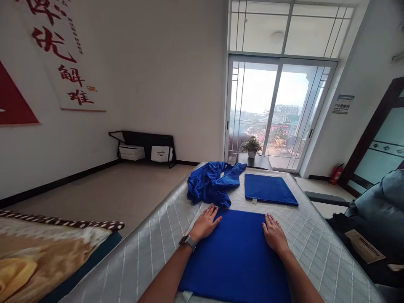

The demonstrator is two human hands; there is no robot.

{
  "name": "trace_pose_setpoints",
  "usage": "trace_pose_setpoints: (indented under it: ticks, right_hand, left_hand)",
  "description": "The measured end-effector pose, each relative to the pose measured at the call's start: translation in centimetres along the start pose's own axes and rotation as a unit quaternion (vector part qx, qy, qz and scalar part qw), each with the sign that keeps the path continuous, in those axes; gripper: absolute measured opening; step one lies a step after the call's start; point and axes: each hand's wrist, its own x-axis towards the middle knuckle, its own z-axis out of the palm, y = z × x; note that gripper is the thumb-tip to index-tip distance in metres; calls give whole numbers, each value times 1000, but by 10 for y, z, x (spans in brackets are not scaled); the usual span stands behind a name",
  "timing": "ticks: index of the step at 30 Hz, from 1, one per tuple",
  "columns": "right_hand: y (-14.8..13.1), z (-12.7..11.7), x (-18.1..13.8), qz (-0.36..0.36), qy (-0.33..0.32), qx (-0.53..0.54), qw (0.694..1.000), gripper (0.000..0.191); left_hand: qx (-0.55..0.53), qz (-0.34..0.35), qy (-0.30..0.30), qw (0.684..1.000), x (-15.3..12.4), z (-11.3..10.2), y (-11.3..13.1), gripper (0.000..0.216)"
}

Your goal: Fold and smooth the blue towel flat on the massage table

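A flat blue cloth cover point(238, 256), squarish with a small white tag at its near left corner, lies in front of me on a silvery quilted mattress point(151, 240). My left hand point(204, 223) rests flat on its far left edge, fingers stretched forward; a watch is on that wrist. On its far right edge lies my right hand point(274, 232), fingers also extended. Just beyond my left hand is a crumpled heap of blue cloth point(211, 183). A second flat blue cover point(269, 189), with a white tag, sits farther back to the right.
To the left is a bed with a patterned blanket point(57, 248). A black rack point(145, 147) holding white boxes stands by the wall. Behind the mattress, a potted plant point(251, 145) tops a small table before glass doors. A dark padded chair point(378, 210) is at right.
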Motion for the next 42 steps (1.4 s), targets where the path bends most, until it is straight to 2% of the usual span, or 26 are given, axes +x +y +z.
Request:
trace_pose_setpoints:
  ticks: [5,10,16,20,25,29,33,36,39,40,42]
  right_hand:
    - [-2,1,2,-5,1,-26,1000,67]
    - [-6,-11,2,-10,-25,-68,997,66]
    - [-20,-22,-2,-4,-7,-88,996,64]
    - [-30,-14,-8,-3,-10,-66,998,65]
    - [-26,-3,-10,12,-26,-14,1000,72]
    - [-20,-4,-10,8,-30,8,999,74]
    - [-18,-9,-11,17,-25,3,1000,73]
    - [-18,-8,-11,15,-18,-1,1000,73]
    - [-18,-6,-11,11,-14,3,1000,73]
    - [-18,-6,-11,11,-13,5,1000,72]
    - [-18,-5,-11,10,-13,6,1000,71]
  left_hand:
    - [-9,-16,7,1000,-4,-4,3,78]
    - [-4,-24,5,1000,-5,-5,4,75]
    - [8,-23,20,999,-6,-1,2,73]
    - [13,-21,29,999,-6,2,1,74]
    - [19,-14,44,999,-6,4,0,73]
    - [25,-20,33,999,-6,5,0,72]
    - [50,-24,31,998,-10,-4,5,68]
    - [89,-41,97,990,-16,-15,24,63]
    - [81,-4,164,983,-21,-17,66,58]
    - [65,25,160,985,-23,-14,84,57]
    - [39,100,113,988,-22,-2,122,58]
